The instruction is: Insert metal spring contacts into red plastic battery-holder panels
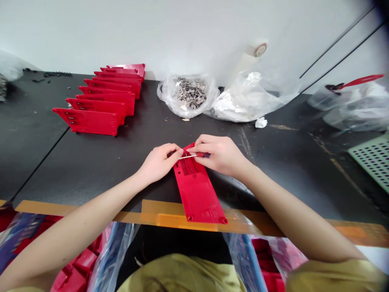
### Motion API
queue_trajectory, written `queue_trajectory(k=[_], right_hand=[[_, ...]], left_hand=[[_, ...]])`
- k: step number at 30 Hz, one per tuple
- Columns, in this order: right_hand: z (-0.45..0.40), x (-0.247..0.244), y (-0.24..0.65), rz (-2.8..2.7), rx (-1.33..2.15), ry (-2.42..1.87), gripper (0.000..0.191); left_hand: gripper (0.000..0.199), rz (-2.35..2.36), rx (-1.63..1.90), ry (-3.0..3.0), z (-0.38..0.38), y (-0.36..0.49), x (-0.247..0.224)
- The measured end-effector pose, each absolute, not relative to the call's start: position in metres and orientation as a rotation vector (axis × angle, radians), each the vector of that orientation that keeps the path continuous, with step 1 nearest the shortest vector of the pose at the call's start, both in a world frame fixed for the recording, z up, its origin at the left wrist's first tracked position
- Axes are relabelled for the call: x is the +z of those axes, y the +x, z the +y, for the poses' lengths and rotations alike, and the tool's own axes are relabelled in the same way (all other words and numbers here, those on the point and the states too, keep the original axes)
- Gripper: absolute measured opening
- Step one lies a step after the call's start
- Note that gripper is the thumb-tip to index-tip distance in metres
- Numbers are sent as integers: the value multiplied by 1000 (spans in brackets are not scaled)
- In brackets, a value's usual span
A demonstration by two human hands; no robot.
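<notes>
A row of red plastic panels stands overlapping on the black desk. Beyond them, a clear bag of small metal clips sits beside a white plastic bag and a crumpled tissue. A paper roll leans against the wall; a red-handled tool lies on plastic bags, near a green perforated tray

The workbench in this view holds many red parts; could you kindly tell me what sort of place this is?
It looks like a small assembly workshop: a row of matching red plastic panels stands on the black workbench, and a clear bag of small metal parts lies beside them.
</notes>
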State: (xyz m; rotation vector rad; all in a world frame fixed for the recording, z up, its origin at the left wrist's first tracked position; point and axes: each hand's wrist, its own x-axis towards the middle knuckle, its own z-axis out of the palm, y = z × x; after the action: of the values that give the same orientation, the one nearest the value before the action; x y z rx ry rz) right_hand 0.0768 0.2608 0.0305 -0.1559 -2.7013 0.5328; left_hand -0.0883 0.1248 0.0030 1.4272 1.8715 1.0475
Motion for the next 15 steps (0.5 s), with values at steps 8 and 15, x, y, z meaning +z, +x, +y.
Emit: queue_trajectory(k=[8, 15], right_hand=[[268, 18, 73, -2393, 1257, -646, 28], [268, 14, 74, -2372, 1503, -703, 37]], left_hand=[[29, 1961, 1069, 1360, 126, -81, 3], [17, 1994, 1089, 1367, 128, -80, 4]])
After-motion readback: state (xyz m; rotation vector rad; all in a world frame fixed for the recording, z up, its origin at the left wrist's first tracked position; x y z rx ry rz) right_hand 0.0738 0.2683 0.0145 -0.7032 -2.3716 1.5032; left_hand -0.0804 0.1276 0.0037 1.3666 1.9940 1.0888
